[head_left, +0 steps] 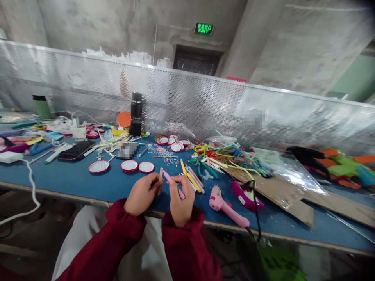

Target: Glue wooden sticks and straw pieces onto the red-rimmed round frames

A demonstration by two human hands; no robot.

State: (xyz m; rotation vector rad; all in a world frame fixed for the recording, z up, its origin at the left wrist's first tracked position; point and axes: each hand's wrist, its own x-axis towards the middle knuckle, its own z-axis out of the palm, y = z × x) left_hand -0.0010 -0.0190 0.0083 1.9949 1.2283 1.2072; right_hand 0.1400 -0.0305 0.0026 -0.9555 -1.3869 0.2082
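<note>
Head | fingers of your left hand [143,195] pinched a tan stick [160,182] upright, those of your right hand [182,199] closed round a pink marker [168,177] just beside it | seemingly mid-work; remainder unclear | the desk's [73,175] edge ran under your wrists; lids [129,166] bounded room ahead-left, a glue gun [230,210] rightward

Counted at the desk [73,175]

Two hands [142,195] hold one flat stick [161,175] and one pink pen [168,176]. Two bottles [136,115], one pink glue gun [227,208]. Three red-rimmed lids [99,167] lie foremost; the lids piled behind [175,147] are too jumbled to count.
</note>
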